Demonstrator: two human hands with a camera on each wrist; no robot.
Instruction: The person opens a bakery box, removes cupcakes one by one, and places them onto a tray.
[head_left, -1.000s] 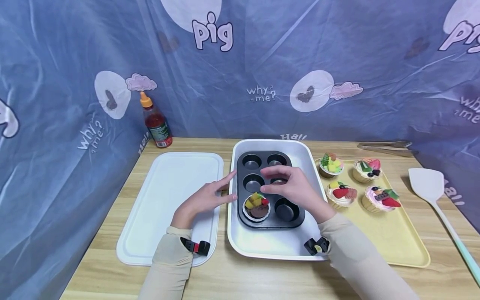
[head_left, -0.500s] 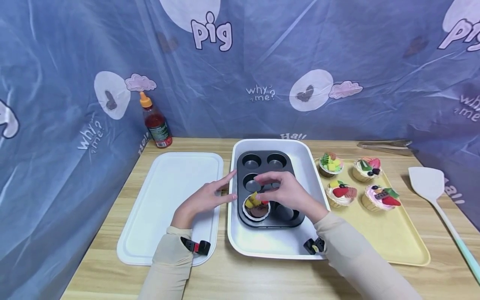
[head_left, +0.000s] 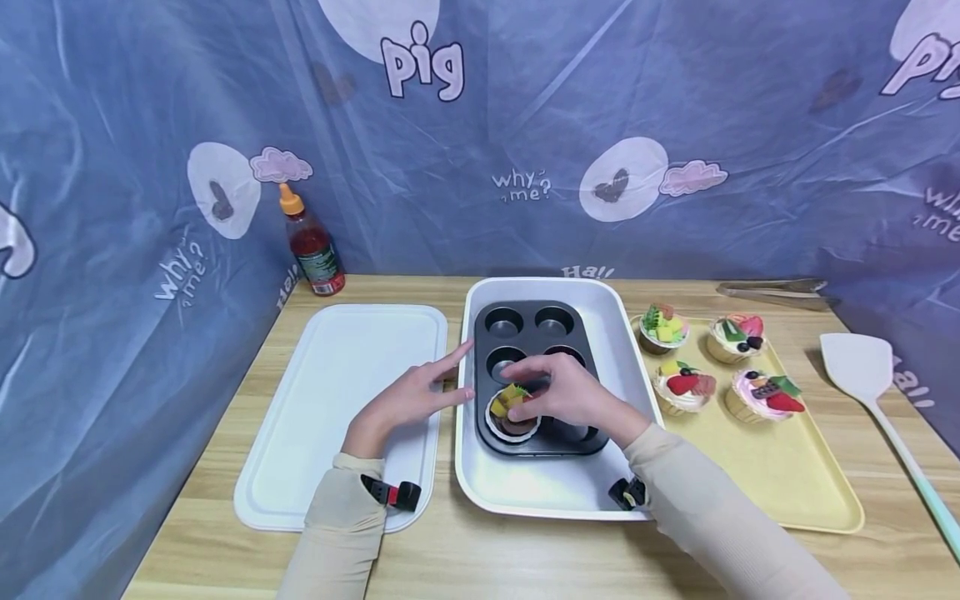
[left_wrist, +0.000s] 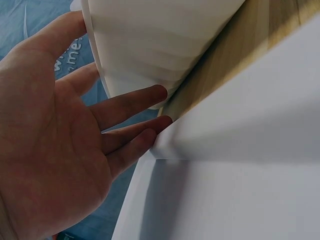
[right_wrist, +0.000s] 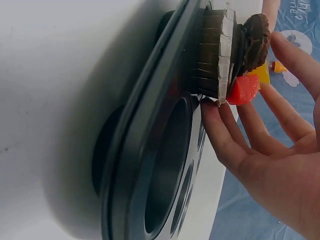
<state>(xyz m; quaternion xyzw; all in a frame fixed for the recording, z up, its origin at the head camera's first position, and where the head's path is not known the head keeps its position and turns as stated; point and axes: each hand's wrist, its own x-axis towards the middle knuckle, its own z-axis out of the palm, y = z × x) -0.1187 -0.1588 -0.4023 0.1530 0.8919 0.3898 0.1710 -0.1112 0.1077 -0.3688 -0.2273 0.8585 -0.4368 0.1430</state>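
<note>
In the head view, a chocolate cupcake [head_left: 501, 408] in a white-rimmed wrapper, topped with yellow and red fruit pieces, sits in the near-left cup of a dark muffin pan [head_left: 542, 449]. The pan lies inside a white rectangular basin [head_left: 517, 487]. My right hand [head_left: 573, 396] is over the cupcake, thumb at its topping. From the right wrist, its fingers look spread around the cupcake [right_wrist: 212, 55], fingertips down by the pan's top surface. My left hand [head_left: 405, 398] has its fingers extended toward the basin's left wall; in the left wrist view, fingertips meet the basin's edge [left_wrist: 240, 130].
Several decorated cupcakes stand on a yellow tray [head_left: 795, 492] at the right. Beyond it lie a white spatula [head_left: 858, 367] and metal tongs [head_left: 776, 292]. A white tray [head_left: 337, 417] is at the left, with a sauce bottle [head_left: 315, 250] behind it.
My right hand has moved left and lower, from above the pan's middle cups onto the cupcake. My left hand stays in place.
</note>
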